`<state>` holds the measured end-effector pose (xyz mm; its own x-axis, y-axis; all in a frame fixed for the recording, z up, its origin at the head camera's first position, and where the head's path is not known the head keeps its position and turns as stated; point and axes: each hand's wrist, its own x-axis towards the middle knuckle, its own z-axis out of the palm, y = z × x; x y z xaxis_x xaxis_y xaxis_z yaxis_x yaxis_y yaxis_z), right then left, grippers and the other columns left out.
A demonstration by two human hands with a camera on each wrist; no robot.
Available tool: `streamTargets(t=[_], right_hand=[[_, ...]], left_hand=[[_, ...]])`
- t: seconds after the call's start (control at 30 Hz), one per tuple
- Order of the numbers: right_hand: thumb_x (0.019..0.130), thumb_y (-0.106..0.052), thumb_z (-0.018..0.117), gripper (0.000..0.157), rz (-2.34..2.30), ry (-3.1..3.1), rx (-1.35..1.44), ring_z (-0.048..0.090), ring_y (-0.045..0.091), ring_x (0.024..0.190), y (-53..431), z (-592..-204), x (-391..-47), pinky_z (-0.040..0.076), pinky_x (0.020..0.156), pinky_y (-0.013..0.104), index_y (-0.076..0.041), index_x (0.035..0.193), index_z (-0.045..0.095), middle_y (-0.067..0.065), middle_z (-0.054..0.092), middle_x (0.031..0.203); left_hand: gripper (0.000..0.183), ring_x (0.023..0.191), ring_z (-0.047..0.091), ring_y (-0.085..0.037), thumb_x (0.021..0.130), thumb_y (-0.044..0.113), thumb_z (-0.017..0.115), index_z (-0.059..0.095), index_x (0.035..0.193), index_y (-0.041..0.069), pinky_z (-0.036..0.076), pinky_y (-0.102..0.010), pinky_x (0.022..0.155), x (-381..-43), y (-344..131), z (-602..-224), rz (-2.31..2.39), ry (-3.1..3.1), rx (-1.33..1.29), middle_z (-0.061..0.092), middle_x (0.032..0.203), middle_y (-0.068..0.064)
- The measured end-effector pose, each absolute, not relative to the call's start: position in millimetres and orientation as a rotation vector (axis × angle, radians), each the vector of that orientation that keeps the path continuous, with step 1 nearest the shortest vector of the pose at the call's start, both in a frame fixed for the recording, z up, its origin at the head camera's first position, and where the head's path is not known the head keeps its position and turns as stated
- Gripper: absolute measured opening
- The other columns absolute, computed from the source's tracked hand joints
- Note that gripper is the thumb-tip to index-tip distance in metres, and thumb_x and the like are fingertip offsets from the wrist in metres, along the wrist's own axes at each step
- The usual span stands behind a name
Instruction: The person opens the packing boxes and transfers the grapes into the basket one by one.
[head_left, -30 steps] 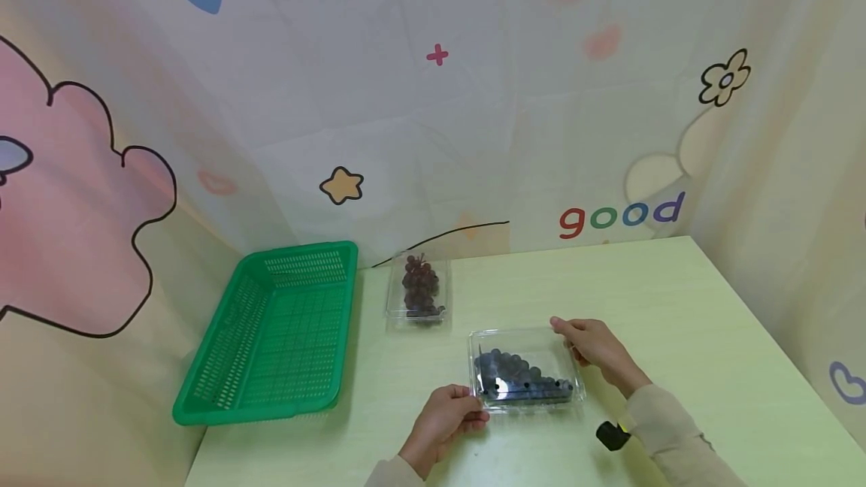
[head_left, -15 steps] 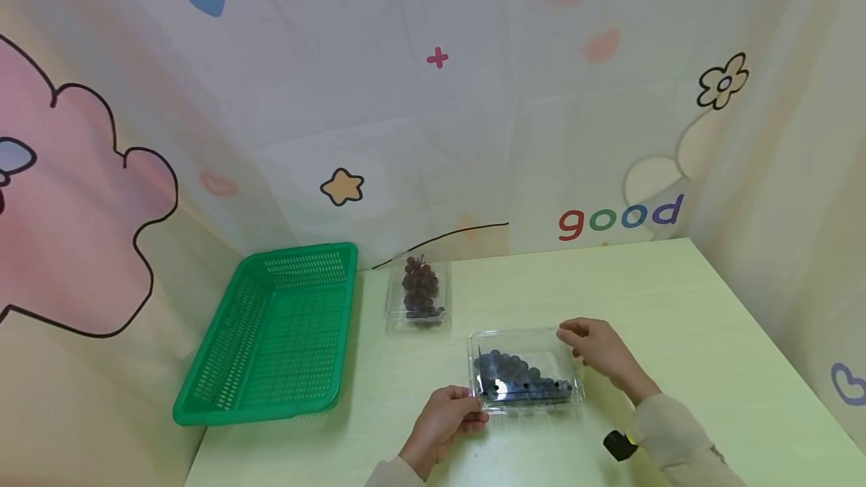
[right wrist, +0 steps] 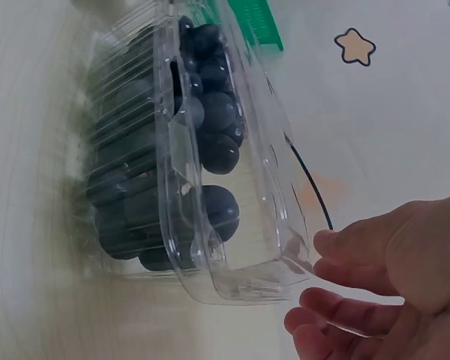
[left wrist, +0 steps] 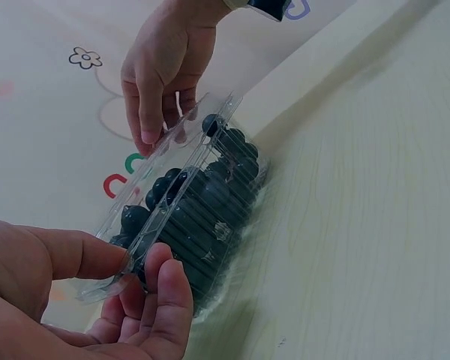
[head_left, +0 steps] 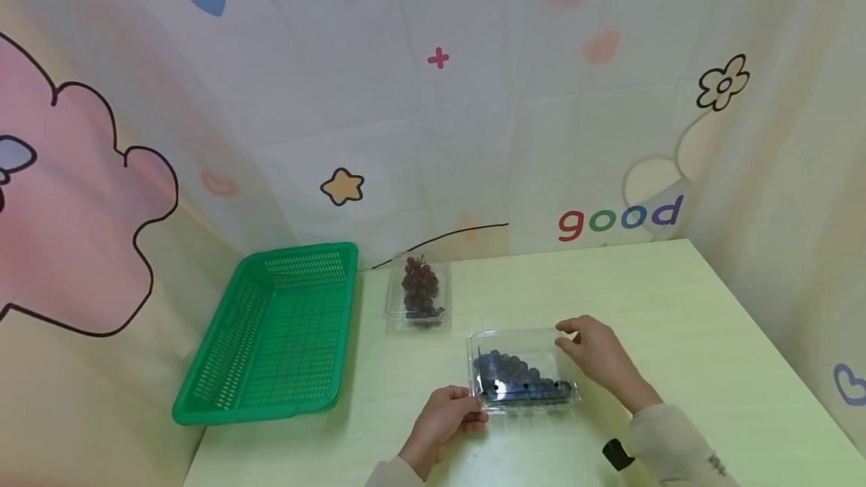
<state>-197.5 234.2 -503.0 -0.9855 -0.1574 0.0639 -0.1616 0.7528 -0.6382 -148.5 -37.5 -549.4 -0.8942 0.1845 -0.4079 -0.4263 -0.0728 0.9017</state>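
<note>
Fingertips of the right hand have parted beside the clear container.

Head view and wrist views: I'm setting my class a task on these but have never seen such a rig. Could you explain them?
No robot here: a person works bare-handed. The head view comes from a camera worn on the head, looking forward and down; each wrist view comes from a camera on that wrist, watching that hand.

On the pale, wood-grained table stand a rectangular green plastic basket and, beside it, a clear plastic box of dark red grapes. Nearer the person is another clear plastic box, holding round blue-black grapes. The left hand pinches that box's near left corner. The right hand is at its far right corner; whether it grips there, I cannot tell.
</note>
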Motion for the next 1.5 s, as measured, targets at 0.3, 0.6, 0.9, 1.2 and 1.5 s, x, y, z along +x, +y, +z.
streamTargets(t=[0.3,0.6,0.9,1.2,1.5], right_hand=[[0.093,-0.006,0.075,0.021,0.787,-2.864,0.437,0.064,0.039,0.105,216.3,-492.4,-183.1,0.056,0.087,0.054,0.004,0.111,0.074,0.018,0.069,0.112],[0.088,-0.006,0.080,0.018,0.674,-2.801,0.541,0.066,0.036,0.101,199.0,-487.3,-174.0,0.055,0.087,0.055,-0.001,0.105,0.076,0.014,0.071,0.108],[0.082,-0.003,0.084,0.019,0.597,-2.722,0.638,0.067,0.033,0.096,181.7,-486.0,-170.0,0.056,0.083,0.052,-0.001,0.100,0.077,0.012,0.072,0.101],[0.081,-0.003,0.086,0.019,0.602,-2.682,0.698,0.067,0.028,0.095,167.8,-483.4,-165.3,0.055,0.081,0.047,-0.002,0.098,0.077,0.008,0.072,0.098],[0.082,-0.003,0.086,0.019,0.619,-2.694,0.738,0.066,0.024,0.092,156.2,-480.5,-156.6,0.054,0.077,0.042,-0.003,0.099,0.078,0.007,0.073,0.099]], left_hand=[[0.009,0.071,0.067,-0.015,0.092,-0.008,0.058,0.054,0.098,-0.003,0.059,-0.025,0.068,-148.7,-37.6,-551.6,2.012,1.804,-0.262,0.066,0.085,-0.013],[0.010,0.071,0.067,-0.015,0.092,-0.008,0.059,0.054,0.099,-0.003,0.059,-0.024,0.068,-147.7,-38.0,-550.8,2.022,1.791,-0.245,0.067,0.086,-0.015],[0.010,0.071,0.068,-0.014,0.092,-0.007,0.061,0.055,0.096,0.000,0.059,-0.024,0.067,-148.4,-37.7,-547.8,2.018,1.790,-0.258,0.067,0.084,-0.013],[0.009,0.072,0.068,-0.015,0.093,-0.005,0.062,0.055,0.099,-0.001,0.060,-0.026,0.068,-150.0,-38.0,-546.6,1.998,1.804,-0.268,0.069,0.088,-0.016],[0.009,0.072,0.068,-0.015,0.094,-0.004,0.062,0.055,0.098,0.000,0.060,-0.025,0.068,-149.1,-37.9,-545.2,1.999,1.798,-0.260,0.069,0.091,-0.018]])
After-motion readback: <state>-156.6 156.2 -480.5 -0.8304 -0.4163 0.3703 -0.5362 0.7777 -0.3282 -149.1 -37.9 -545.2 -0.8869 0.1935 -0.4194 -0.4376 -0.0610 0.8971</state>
